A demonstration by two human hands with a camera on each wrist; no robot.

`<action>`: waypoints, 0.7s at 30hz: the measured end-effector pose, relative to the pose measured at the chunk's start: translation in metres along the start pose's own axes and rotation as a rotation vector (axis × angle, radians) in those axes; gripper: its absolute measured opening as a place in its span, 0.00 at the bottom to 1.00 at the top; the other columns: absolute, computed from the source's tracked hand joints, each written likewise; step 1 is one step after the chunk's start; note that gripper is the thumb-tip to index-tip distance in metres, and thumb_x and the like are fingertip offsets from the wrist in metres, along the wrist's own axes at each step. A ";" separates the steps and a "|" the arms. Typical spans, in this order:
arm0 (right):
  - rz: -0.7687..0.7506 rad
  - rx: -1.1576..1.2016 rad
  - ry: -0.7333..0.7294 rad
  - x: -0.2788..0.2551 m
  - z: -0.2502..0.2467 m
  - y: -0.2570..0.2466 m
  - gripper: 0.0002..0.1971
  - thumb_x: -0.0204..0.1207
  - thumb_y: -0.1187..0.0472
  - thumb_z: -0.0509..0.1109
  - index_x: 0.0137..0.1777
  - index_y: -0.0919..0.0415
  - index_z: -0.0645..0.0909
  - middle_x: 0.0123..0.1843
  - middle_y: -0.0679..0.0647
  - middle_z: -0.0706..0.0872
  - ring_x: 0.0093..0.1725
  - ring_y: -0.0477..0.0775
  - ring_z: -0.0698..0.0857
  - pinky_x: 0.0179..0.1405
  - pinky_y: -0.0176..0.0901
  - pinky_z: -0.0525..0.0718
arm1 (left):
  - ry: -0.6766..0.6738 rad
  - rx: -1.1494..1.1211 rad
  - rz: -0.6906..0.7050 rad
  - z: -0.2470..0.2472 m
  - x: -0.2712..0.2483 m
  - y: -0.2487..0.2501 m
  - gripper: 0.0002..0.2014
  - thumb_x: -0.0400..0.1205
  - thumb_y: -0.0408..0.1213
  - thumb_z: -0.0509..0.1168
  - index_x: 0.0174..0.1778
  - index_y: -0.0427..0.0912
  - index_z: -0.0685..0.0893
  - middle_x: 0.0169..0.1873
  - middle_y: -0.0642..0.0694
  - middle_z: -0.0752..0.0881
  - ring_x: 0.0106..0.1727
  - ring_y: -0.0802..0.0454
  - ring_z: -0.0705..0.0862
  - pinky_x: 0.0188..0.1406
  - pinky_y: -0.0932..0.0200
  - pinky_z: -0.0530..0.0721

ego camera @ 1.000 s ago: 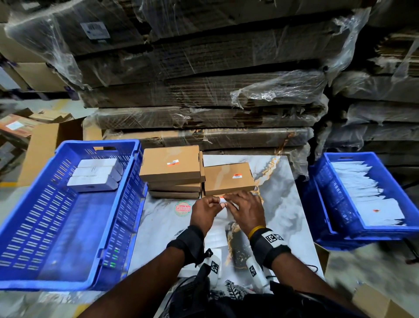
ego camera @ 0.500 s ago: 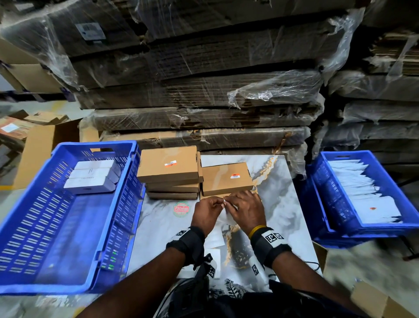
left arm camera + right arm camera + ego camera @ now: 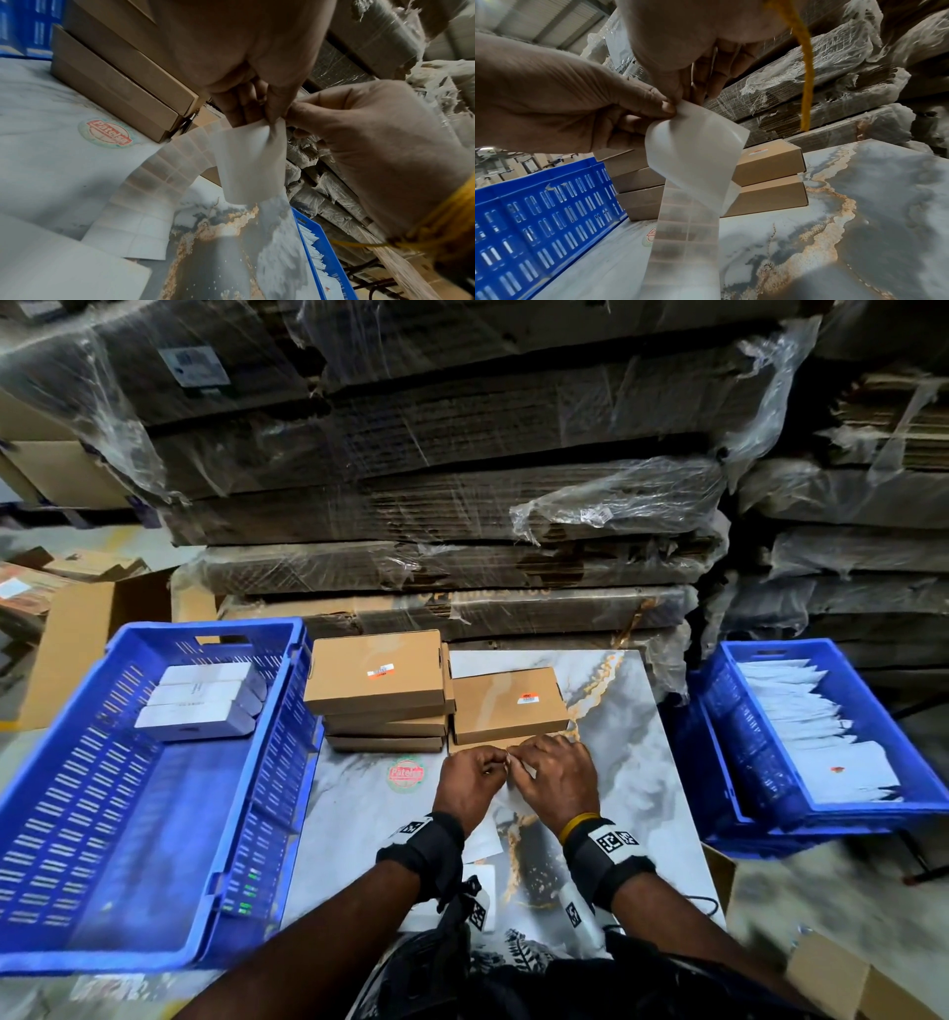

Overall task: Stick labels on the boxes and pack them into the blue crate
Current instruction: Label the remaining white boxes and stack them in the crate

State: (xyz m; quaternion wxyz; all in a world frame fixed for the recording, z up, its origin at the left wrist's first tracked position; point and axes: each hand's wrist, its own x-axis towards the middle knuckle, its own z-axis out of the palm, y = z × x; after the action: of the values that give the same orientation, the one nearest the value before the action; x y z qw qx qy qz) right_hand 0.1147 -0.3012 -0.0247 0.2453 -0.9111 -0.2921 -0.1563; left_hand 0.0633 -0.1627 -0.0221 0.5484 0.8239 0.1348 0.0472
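Note:
Over the marble table, my left hand and right hand meet and pinch the top end of a white label strip from either side. The strip curls down from the fingertips, and its rows of small labels trail onto the table. Just beyond the hands lie brown cardboard boxes: a stack of three and a lower pile, the top boxes each bearing a small orange-white label. The blue crate stands at the left with three white boxes in its far end.
A second blue crate at the right holds several white envelopes. Shrink-wrapped flat cardboard is piled high behind the table. A round red-green sticker is on the tabletop. Loose white sheets lie under my wrists.
Both hands have stayed together at the strip's end, with only small finger movements. Boxes and crates have not moved.

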 end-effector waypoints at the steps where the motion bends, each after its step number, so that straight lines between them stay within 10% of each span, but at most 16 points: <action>1: 0.023 0.021 0.002 0.000 0.000 -0.001 0.14 0.75 0.50 0.63 0.39 0.51 0.90 0.39 0.48 0.89 0.38 0.55 0.85 0.40 0.49 0.81 | -0.005 -0.006 -0.004 0.001 0.001 -0.001 0.14 0.75 0.23 0.66 0.48 0.41 0.93 0.41 0.50 0.93 0.45 0.57 0.89 0.48 0.62 0.85; 15: 0.811 0.691 0.049 -0.010 -0.004 0.027 0.06 0.74 0.68 0.73 0.39 0.58 0.88 0.39 0.52 0.90 0.42 0.53 0.87 0.44 0.38 0.82 | -0.118 -0.279 -0.326 0.038 0.015 -0.016 0.18 0.68 0.39 0.67 0.53 0.46 0.91 0.45 0.45 0.92 0.40 0.53 0.85 0.43 0.57 0.83; 21: 0.997 0.733 0.163 -0.022 -0.013 0.055 0.10 0.75 0.67 0.73 0.37 0.51 0.87 0.38 0.56 0.90 0.40 0.62 0.89 0.43 0.54 0.90 | -0.091 -0.306 -0.510 0.059 0.021 -0.025 0.11 0.75 0.27 0.69 0.52 0.39 0.88 0.24 0.48 0.80 0.24 0.55 0.73 0.26 0.66 0.72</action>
State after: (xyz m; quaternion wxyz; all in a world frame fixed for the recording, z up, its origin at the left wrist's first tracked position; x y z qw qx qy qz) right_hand 0.1298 -0.3573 -0.0429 0.6070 -0.7796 0.1534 0.0186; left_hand 0.0926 -0.2010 -0.0696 0.6657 0.6727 0.3040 -0.1091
